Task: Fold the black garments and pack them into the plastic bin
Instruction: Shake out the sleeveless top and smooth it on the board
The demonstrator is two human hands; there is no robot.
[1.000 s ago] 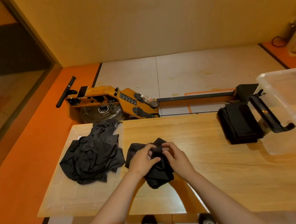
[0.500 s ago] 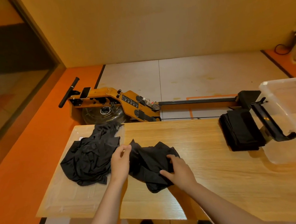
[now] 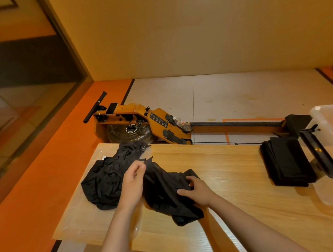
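Head view, the only one I have. Left hand is at the far left corner of the crumpled black garment in the middle of the desk. Its fingers look pinched on that edge, though the hand half hides the grip. Right hand is on the garment's right side, fingers curled into a bunch of cloth and grasping it. The garment lies wrinkled on the desk with no clean fold yet, so I judge I'm at the spreading-out step for this piece.

Progress: a folded stack of black cloth sits at the desk's right end, just beside the bin, not in it. A loose pile of black cloth waits at the left, touching the garment I'm working. So some folding is done, this piece and the pile are left, and packing hasn't begun as far as I can see.

Hard to tell: the bin is clear and cut off by the right frame edge, so I can't check its whole inside. The part showing holds no black cloth, only a black clip on its rim. I can't count the pieces in the pile or the stack. A rowing machine lies on the floor behind the desk.
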